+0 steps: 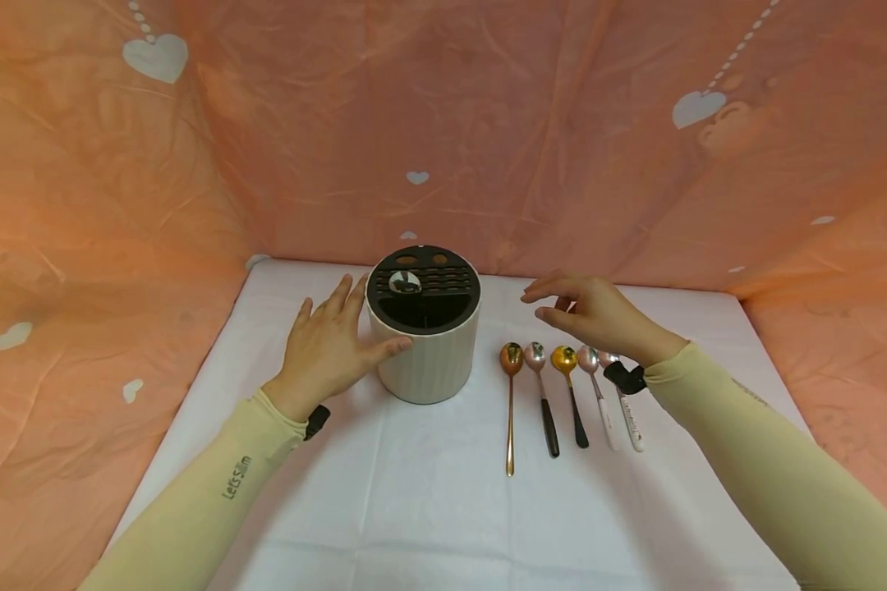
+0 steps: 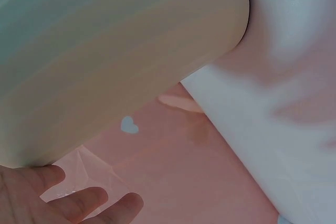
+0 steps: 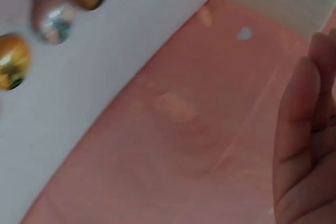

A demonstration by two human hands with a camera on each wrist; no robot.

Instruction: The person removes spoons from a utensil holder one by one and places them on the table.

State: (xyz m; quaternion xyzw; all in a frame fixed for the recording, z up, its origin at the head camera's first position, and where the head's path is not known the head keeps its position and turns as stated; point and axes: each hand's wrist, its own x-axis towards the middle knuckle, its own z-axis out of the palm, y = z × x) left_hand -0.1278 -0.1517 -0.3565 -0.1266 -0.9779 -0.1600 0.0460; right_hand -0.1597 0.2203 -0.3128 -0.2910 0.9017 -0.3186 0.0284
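A pale ribbed utensil holder (image 1: pixel 425 365) with a black slotted lid (image 1: pixel 426 322) stands upright on the white cloth. One silver spoon (image 1: pixel 405 282) shows its bowl above the lid's left slots. My left hand (image 1: pixel 327 349) lies along the holder's left side, fingers extended and thumb across its front. In the left wrist view its fingertips (image 2: pixel 128 203) are right at the holder's wall. To the right of the holder, my right hand (image 1: pixel 595 312) hovers above the table with fingers bent loosely and nothing between them. Below it lie a copper-coloured spoon (image 1: pixel 511 359) and a gold-bowled spoon (image 1: pixel 564 359) with a black handle.
More spoons lie in the same row: one dark-handled with a pinkish bowl (image 1: pixel 535 356), and white-handled ones (image 1: pixel 608 423) partly behind the right wrist. Orange cloth (image 1: pixel 443 123) with hearts walls the table at the back and sides. The table's back edge runs just behind the holder.
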